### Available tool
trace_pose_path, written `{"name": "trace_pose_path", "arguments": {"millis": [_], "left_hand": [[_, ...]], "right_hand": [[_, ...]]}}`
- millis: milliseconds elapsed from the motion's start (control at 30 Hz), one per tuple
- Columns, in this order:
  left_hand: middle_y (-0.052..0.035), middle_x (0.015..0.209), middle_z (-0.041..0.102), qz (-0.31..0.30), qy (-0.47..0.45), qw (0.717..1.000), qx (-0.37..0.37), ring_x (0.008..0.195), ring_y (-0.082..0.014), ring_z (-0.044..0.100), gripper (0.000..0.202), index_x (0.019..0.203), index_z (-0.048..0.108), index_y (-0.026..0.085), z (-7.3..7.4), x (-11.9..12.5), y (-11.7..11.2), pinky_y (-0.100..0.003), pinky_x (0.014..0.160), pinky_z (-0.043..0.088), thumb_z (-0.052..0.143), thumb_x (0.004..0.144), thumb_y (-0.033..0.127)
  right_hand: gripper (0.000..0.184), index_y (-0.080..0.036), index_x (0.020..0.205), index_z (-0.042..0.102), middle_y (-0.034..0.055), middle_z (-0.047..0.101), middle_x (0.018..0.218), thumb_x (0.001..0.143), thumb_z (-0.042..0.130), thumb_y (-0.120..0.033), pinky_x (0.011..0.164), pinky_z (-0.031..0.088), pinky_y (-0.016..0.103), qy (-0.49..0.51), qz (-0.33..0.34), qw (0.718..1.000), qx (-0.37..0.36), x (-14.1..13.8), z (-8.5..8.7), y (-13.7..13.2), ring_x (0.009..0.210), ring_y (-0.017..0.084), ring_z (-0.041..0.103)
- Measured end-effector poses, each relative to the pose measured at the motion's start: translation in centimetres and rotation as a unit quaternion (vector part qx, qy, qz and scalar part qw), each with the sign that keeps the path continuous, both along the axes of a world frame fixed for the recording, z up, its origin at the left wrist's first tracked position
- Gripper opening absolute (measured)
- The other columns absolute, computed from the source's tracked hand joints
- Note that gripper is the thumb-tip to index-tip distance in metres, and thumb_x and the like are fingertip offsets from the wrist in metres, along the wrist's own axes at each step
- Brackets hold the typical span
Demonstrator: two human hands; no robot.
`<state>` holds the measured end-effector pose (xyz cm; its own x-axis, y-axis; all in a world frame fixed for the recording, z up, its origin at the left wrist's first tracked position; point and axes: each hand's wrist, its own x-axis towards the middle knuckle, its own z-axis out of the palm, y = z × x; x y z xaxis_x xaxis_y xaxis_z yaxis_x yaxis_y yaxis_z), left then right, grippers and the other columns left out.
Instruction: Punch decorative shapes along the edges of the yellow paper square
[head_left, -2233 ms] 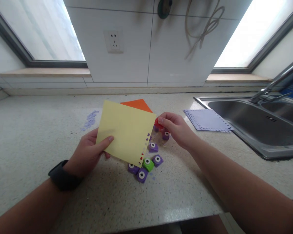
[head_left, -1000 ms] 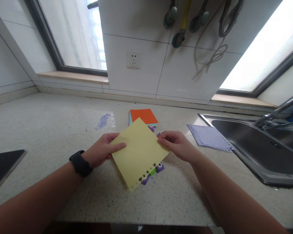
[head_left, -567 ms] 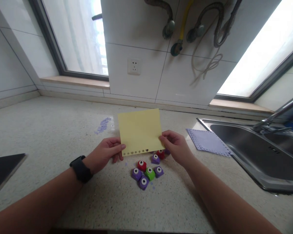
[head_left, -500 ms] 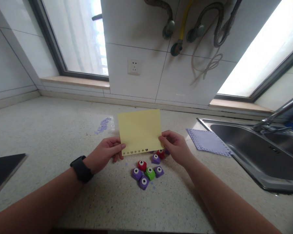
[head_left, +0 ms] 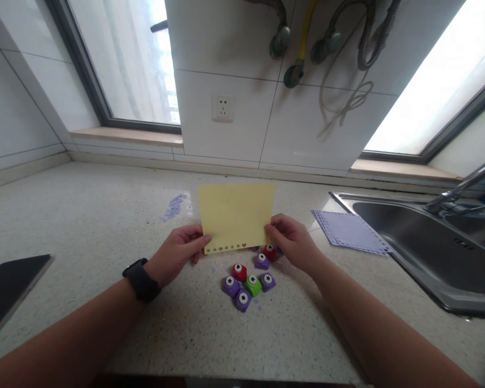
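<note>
One punch lies partly behind yellow paper — lilac sheets beside sink.

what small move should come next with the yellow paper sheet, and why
Probably ease the right hand off the yellow paper sheet and reach for the red plastic punch with a white round button near that hand: the left hand also grips the sheet, and the row of small cut-out shapes stops short of the sheet's right side.
</note>
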<state>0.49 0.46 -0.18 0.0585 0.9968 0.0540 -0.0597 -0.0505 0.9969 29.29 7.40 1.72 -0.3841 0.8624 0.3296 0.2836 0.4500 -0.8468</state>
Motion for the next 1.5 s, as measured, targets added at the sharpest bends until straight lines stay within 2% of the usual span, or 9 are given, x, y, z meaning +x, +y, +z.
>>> {"name": "trace_pose_path", "arguments": {"millis": [467,967,1200,1367,1500], "left_hand": [[-0.0011,0.071,0.065,-0.004,-0.002,1.0,0.006,0.046,-0.0059,0.046,0.024,0.096,0.075,0.014,-0.25,-0.17,0.12,-0.021,0.045,0.033,0.077,0.085,0.035],[0.0007,0.063,0.061,-0.004,-0.001,1.0,0.006,0.047,-0.008,0.046,0.024,0.093,0.075,0.015,-0.2,-0.23,0.12,-0.022,0.045,0.034,0.077,0.083,0.037],[0.001,0.064,0.062,-0.018,-0.008,1.0,0.008,0.047,-0.0068,0.047,0.025,0.099,0.074,0.015,-0.33,-0.29,0.16,-0.02,0.045,0.036,0.076,0.085,0.035],[-0.0064,0.08,0.071,-0.057,-0.013,0.998,-0.004,0.062,-0.0145,0.064,0.031,0.105,0.074,0.015,-0.08,-0.21,0.09,-0.023,0.049,0.046,0.074,0.085,0.039],[-0.0109,0.089,0.074,-0.068,-0.008,0.998,-0.014,0.066,-0.0162,0.066,0.03,0.1,0.076,0.013,0.11,-0.13,0.09,-0.024,0.051,0.05,0.073,0.085,0.039]], "right_hand": [[0.022,-0.02,0.091,0.064,0.0019,0.064,0.078,0.095,0.062,-0.041,0.059,0.042,0.03,-0.01,0.004,1.0,0.007,0.29,-0.19,0.19,0.065,0.014,0.053],[0.021,-0.02,0.091,0.064,0.0027,0.065,0.08,0.095,0.062,-0.04,0.06,0.045,0.031,-0.017,0.001,1.0,0.015,0.38,-0.36,0.32,0.066,0.014,0.054],[0.022,-0.02,0.091,0.065,0.003,0.065,0.08,0.094,0.062,-0.041,0.059,0.045,0.031,-0.004,-0.001,1.0,0.01,0.18,-0.28,0.28,0.066,0.014,0.054],[0.023,-0.019,0.088,0.063,0.0007,0.06,0.073,0.091,0.065,-0.042,0.054,0.041,0.029,0.029,-0.003,1.0,-0.011,-0.1,0.07,0.07,0.061,0.013,0.05],[0.025,-0.019,0.086,0.063,0.0006,0.06,0.073,0.089,0.066,-0.043,0.054,0.041,0.029,0.037,-0.004,0.999,-0.017,-0.22,0.16,-0.02,0.061,0.013,0.05]]}}
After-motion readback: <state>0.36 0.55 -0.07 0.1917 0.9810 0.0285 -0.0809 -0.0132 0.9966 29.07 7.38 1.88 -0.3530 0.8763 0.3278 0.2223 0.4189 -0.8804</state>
